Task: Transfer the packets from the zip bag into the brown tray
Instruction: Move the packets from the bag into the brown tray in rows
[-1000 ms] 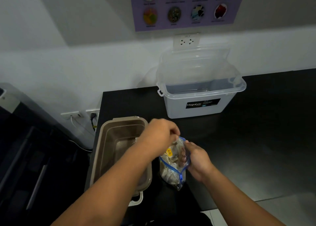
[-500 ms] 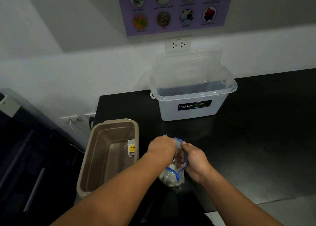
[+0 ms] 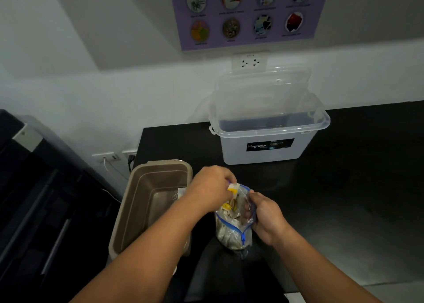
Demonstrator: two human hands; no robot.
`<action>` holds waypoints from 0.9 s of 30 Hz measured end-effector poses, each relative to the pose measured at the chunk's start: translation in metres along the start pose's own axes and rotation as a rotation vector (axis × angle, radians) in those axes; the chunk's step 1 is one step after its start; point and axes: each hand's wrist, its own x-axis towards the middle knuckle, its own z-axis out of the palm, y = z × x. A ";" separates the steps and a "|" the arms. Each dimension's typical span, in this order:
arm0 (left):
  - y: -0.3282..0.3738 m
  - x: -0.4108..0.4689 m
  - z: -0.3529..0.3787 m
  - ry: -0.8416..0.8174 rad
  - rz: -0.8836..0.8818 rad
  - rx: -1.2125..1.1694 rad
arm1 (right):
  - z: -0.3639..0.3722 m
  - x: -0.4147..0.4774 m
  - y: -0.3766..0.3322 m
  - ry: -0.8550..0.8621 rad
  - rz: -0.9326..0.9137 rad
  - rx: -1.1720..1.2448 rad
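Now lifted from inside the clear blue-zipped plastic bag (image 3: 231, 230), the left hand (image 3: 212, 186) pinches a white-and-yellow packet (image 3: 233, 188) at its mouth; the right hand (image 3: 267, 216) grips the bag's rim, just beside the brown rectangular tray (image 3: 146, 201) on the black table (image 3: 344, 188).

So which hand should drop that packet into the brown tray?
Left: the left hand pinches a packet right beside the brown tray, while the right hand grips the zip bag.

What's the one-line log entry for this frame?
phase: extraction | left hand: pinches yellow-white packet at bag mouth | right hand: grips zip bag | brown tray: one white packet inside
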 end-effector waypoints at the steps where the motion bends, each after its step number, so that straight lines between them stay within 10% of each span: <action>1: -0.004 -0.005 -0.009 0.058 0.014 -0.077 | 0.001 0.000 -0.001 -0.002 -0.001 -0.004; 12: -0.090 -0.032 -0.073 0.423 -0.226 -0.587 | 0.003 0.006 -0.003 -0.018 0.030 -0.029; 27: -0.136 0.003 -0.005 0.129 -0.594 -0.696 | 0.000 0.018 0.004 0.026 0.038 -0.004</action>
